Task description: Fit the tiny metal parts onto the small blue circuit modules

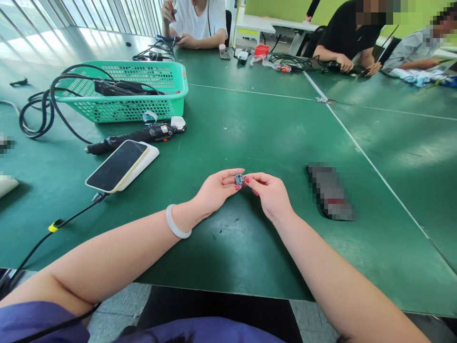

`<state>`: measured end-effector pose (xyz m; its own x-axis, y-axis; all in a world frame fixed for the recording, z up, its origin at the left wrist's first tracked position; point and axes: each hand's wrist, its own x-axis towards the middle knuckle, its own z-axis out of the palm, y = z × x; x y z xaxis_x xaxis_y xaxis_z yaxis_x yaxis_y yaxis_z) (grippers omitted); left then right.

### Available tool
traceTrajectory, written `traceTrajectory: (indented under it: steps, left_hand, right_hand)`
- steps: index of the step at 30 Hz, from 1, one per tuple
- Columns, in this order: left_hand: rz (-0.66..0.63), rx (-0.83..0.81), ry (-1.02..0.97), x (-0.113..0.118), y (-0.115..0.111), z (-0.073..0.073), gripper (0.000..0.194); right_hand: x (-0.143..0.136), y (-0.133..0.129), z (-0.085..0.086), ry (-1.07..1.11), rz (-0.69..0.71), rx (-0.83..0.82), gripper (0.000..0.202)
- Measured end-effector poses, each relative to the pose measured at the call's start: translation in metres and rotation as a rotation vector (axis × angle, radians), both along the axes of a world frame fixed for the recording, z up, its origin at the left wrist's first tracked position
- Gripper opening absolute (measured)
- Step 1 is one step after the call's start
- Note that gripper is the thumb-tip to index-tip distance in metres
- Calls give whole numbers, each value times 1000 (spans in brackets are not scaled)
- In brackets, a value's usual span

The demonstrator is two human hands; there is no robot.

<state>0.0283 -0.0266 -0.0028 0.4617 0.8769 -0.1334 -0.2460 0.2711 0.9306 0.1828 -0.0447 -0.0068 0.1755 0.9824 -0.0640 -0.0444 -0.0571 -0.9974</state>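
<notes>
Head view: left hand (211, 193) and right hand (275, 196) both pinch a small part (239, 179), probably light and fragile, best held by its edges.

The tabletop (214, 128) is deep green, crossed by thin pale lines. On it I see a mint-green basket (135, 110) with a pierced lattice pattern, black cables (43, 119) and a black tool (132, 137) with an orange spot and a white end. The phone (117, 166) has a black screen and a pale rim. A yellow tag (54, 226) bands the black cord (76, 215). The bracelet (175, 224) is milky white, the nails red, the sleeve (43, 321) purple. Farther off: a red box (262, 50), a white shirt (203, 19), a black shirt (341, 33) and a lime-green wall (278, 12).
</notes>
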Motion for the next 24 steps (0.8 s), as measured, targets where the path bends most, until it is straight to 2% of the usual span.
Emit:
traceTrajectory:
  steps: [6,14,19,24]
  left_hand:
    - [18,56,77,1,-2,1,35]
    - [48,141,225,-2,0,3,27]
    - [18,187,221,-3,-1,8,24]
    - [43,241,270,-1,-5,11,24]
  right_hand:
    - [-1,-1,-4,-89,-15,5,26]
    - [-3,-4,-2,-312,5,147,18]
    - [-2,-6,4,-281,42,146,17]
    - [1,-7,6,-317,67,170,18]
